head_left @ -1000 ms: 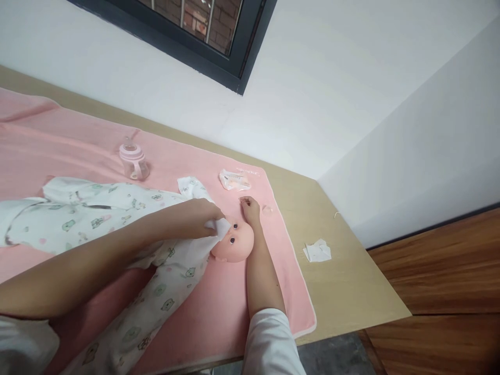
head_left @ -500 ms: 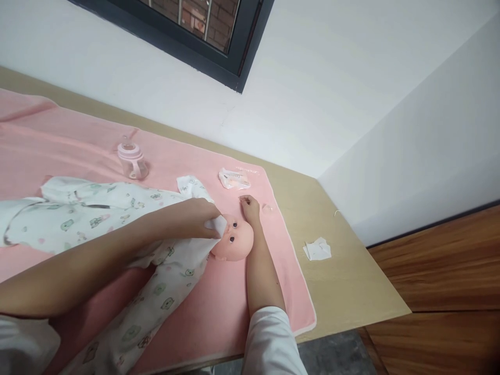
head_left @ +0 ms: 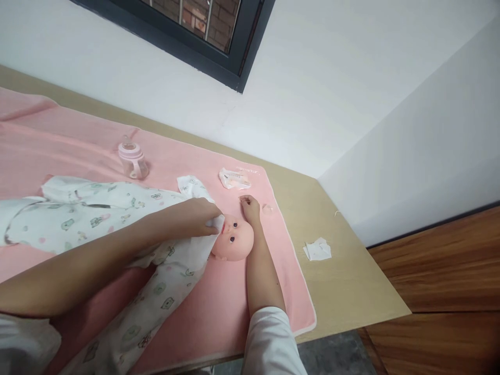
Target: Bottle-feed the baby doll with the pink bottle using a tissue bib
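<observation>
A baby doll (head_left: 236, 246) lies on its back, its bald head toward the right. It wears a white sleepsuit (head_left: 117, 208) with small printed animals. My left hand (head_left: 195, 217) reaches across its chest and pinches a white cloth (head_left: 216, 223) at the doll's chin, just beside the red mouth. More of the cloth hangs below my fingers. My right hand (head_left: 250, 207) rests above the head with its fingers curled in; whether anything is in them is hidden. The right forearm lies along the crown of the head.
A pink blanket (head_left: 219, 312) covers much of the wooden table (head_left: 351, 281). On it are a pink-lidded baby bottle (head_left: 134, 160), a small plastic packet (head_left: 234, 178) and a small clear item (head_left: 267, 208). A crumpled white tissue (head_left: 317, 249) lies on bare wood at right.
My left hand has drawn the white cloth slightly left, off the doll's mouth, which now shows. My right hand and the doll have stayed in place.
</observation>
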